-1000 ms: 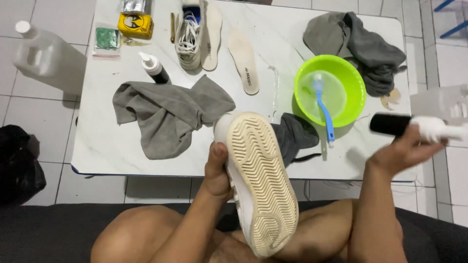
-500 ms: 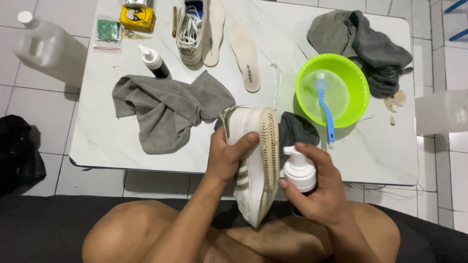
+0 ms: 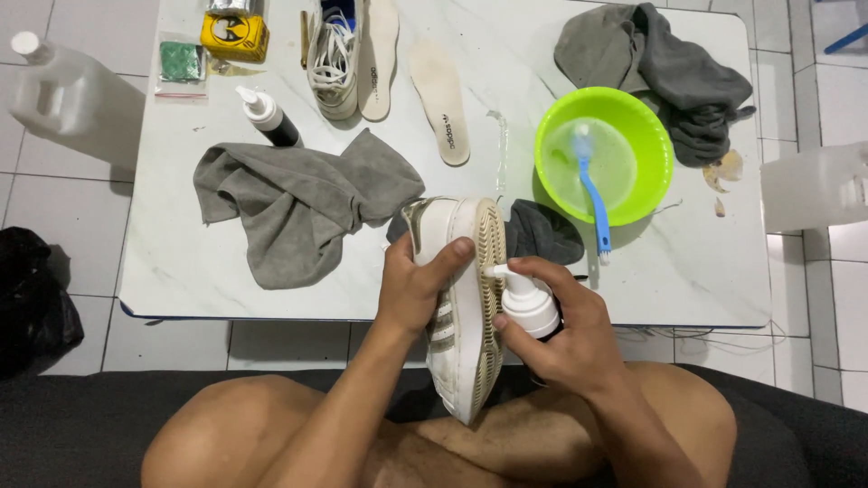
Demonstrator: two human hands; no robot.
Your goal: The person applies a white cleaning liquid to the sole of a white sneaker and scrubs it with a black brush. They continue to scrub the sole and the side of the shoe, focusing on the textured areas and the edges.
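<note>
The left hand point(image 3: 418, 287) grips the white sneaker point(image 3: 461, 298) on edge; the right hand point(image 3: 561, 330) grips the pump bottle point(image 3: 529, 303), nozzle touching the sole. Risk: overspray toward 12 o'clock could wet the desk point(image 3: 705, 271).

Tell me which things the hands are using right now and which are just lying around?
In use:
left hand gripping the white striped sneaker
right hand holding the white-topped pump bottle, nozzle at the sole

Lying about:
crumpled grey cloth
green plastic bowl with blue brush
two beige insoles
second sneaker
another pump bottle
yellow box
</note>
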